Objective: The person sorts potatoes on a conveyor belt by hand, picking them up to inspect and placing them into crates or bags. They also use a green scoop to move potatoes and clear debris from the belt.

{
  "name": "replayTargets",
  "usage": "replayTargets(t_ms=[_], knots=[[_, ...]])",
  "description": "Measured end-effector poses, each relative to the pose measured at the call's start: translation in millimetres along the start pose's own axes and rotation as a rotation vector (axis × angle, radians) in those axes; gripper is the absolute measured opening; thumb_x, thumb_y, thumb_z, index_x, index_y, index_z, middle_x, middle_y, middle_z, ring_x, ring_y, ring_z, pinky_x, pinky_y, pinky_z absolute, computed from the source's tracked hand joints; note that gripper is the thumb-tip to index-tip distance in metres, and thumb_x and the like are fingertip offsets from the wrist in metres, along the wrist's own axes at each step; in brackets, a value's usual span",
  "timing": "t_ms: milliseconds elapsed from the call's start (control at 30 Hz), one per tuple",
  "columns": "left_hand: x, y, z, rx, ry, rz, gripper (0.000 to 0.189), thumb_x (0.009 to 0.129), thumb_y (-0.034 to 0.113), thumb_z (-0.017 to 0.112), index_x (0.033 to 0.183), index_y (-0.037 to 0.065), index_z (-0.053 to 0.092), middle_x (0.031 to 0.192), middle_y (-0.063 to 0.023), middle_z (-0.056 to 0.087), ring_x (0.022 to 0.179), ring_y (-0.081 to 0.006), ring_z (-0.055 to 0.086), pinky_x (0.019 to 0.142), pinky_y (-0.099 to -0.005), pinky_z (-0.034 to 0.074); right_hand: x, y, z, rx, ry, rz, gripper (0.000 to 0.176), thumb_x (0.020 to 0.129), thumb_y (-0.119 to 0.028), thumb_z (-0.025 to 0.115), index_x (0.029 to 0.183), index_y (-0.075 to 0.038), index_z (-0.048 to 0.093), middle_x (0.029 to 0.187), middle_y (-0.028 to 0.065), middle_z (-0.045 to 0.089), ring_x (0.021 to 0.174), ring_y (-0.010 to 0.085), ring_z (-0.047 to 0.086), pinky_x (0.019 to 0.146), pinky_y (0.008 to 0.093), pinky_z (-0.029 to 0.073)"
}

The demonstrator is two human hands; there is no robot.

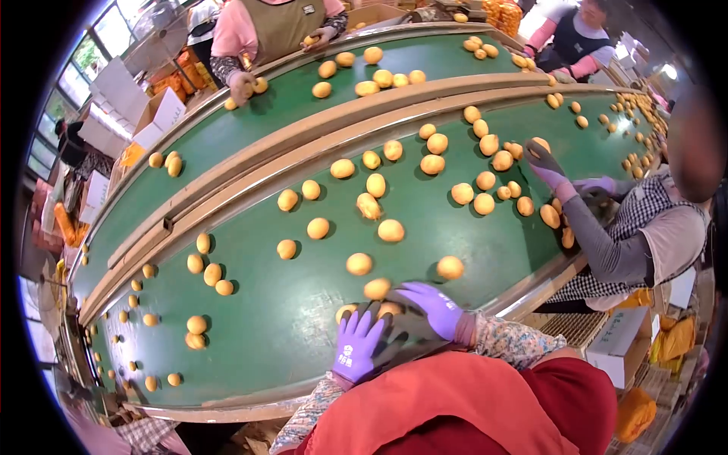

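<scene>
Both my hands wear purple gloves and reach over the near edge of a green conveyor belt (258,303). My left hand (356,345) is palm down with its fingers spread, close to a yellow oval fruit or tuber (346,312) whose exact kind I cannot make out. Another yellow piece (390,309) lies between my hands, partly in dark shadow. With fingers stretched out leftward, my right hand (438,305) hovers at or just over the belt, and I see nothing in it. Just beyond my fingertips rest two more yellow pieces, one nearer (377,288) and one farther right (450,268).
On my right a co-worker's gloved hand (547,163) holds a yellow piece. A wooden divider (303,140) separates my belt from a second belt (227,136), where other people handle produce. A white box (622,345) stands at lower right. Many yellow pieces lie scattered over both belts.
</scene>
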State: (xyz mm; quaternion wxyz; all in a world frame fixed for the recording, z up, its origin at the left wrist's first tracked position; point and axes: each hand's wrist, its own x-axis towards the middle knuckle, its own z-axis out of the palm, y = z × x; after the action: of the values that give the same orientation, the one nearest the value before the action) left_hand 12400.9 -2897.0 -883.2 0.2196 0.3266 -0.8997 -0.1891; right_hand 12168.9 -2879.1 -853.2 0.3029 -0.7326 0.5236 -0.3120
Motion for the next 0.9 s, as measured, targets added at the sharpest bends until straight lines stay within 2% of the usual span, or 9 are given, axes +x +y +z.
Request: replayTargets(t_ms=[67, 167, 267, 400, 467, 633, 667, 800, 900], knots=[[-14, -14, -4, 0.048, -0.091, -0.135, 0.063, 0.076, 0.044, 0.078, 0.125, 0.008, 0.062, 0.139, -0.0193, 0.052, 0.126, -0.0475, 0.047, 0.105, -0.0609, 0.033, -6, 48, -3, -0.299, 0.249, -0.069, 0.044, 0.083, -0.016, 0.069, 0.126, -0.007, 0.061, 0.120, 0.0184, 0.063, 0.114, 0.0387, 0.059, 0.101, 0.0458, 0.047], [-36, -38, -34, 0.080, -0.048, -0.362, 0.064, 0.077, 0.038, 0.079, 0.132, 0.011, 0.061, 0.149, -0.0201, 0.045, 0.135, -0.0487, 0.039, 0.108, -0.0572, 0.033, -6, 84, -39, -0.174, 0.476, 0.342, 0.047, 0.080, -0.017, 0.072, 0.124, -0.004, 0.061, 0.121, 0.0199, 0.061, 0.114, 0.0393, 0.059, 0.100, 0.0454, 0.047], [-65, -65, -34, 0.260, 0.110, -0.541, 0.068, 0.081, 0.031, 0.076, 0.141, 0.006, 0.053, 0.153, -0.0235, 0.041, 0.140, -0.0510, 0.033, 0.112, -0.0580, 0.031, -2, 77, -22, -0.194, 0.394, 0.296, 0.055, 0.078, -0.019, 0.073, 0.127, -0.001, 0.056, 0.124, 0.0233, 0.058, 0.118, 0.0407, 0.056, 0.103, 0.0476, 0.044], [-41, -52, -40, 0.079, 0.194, -0.462, 0.060, 0.081, 0.029, 0.075, 0.133, 0.004, 0.057, 0.139, -0.0248, 0.050, 0.126, -0.0491, 0.044, 0.105, -0.0573, 0.035, 27, 48, 57, 0.129, -0.319, -0.172, 0.048, 0.086, -0.013, 0.069, 0.132, -0.005, 0.058, 0.130, 0.0190, 0.060, 0.118, 0.0385, 0.058, 0.103, 0.0468, 0.047], [-26, -36, -45, 0.010, 0.088, -0.348, 0.058, 0.081, 0.031, 0.075, 0.130, 0.004, 0.058, 0.135, -0.0221, 0.053, 0.121, -0.0472, 0.048, 0.101, -0.0554, 0.038, 63, 21, 38, 0.029, -0.322, -0.396, 0.042, 0.086, -0.011, 0.071, 0.127, -0.006, 0.061, 0.125, 0.0178, 0.063, 0.114, 0.0374, 0.061, 0.098, 0.0463, 0.049], [-40, -40, -25, -0.065, 0.122, -0.398, 0.051, 0.079, 0.025, 0.075, 0.124, 0.006, 0.062, 0.130, -0.0188, 0.057, 0.119, -0.0439, 0.052, 0.098, -0.0530, 0.042, 229, 29, -7, 0.044, 0.023, -0.095, 0.036, 0.089, -0.013, 0.067, 0.124, -0.006, 0.063, 0.114, 0.0176, 0.068, 0.105, 0.0374, 0.064, 0.091, 0.0397, 0.052], [-45, -44, -23, -0.085, 0.136, -0.446, 0.050, 0.078, 0.024, 0.076, 0.122, 0.004, 0.062, 0.129, -0.0195, 0.057, 0.118, -0.0448, 0.052, 0.098, -0.0526, 0.043, 263, 30, -12, 0.001, -0.034, 0.100, 0.037, 0.088, -0.016, 0.066, 0.124, -0.007, 0.062, 0.115, 0.0177, 0.068, 0.106, 0.0371, 0.064, 0.091, 0.0391, 0.052], [-48, -60, -44, -0.030, 0.304, -0.533, 0.044, 0.080, 0.007, 0.068, 0.123, 0.000, 0.061, 0.130, -0.0220, 0.057, 0.119, -0.0444, 0.053, 0.099, -0.0526, 0.044, 352, 78, 41, -0.792, -0.157, -0.189, 0.046, 0.081, -0.022, 0.070, 0.126, -0.015, 0.063, 0.126, 0.0126, 0.062, 0.117, 0.0323, 0.058, 0.094, 0.0470, 0.048], [-51, -93, -62, 0.138, 0.392, -0.632, 0.046, 0.085, 0.009, 0.070, 0.129, 0.000, 0.059, 0.138, -0.0221, 0.055, 0.128, -0.0433, 0.050, 0.109, -0.0508, 0.039, 351, 74, 95, -1.118, -0.258, -0.238, 0.022, 0.085, -0.019, 0.064, 0.106, -0.020, 0.070, 0.110, 0.0056, 0.064, 0.109, 0.0303, 0.056, 0.082, 0.0452, 0.048]])
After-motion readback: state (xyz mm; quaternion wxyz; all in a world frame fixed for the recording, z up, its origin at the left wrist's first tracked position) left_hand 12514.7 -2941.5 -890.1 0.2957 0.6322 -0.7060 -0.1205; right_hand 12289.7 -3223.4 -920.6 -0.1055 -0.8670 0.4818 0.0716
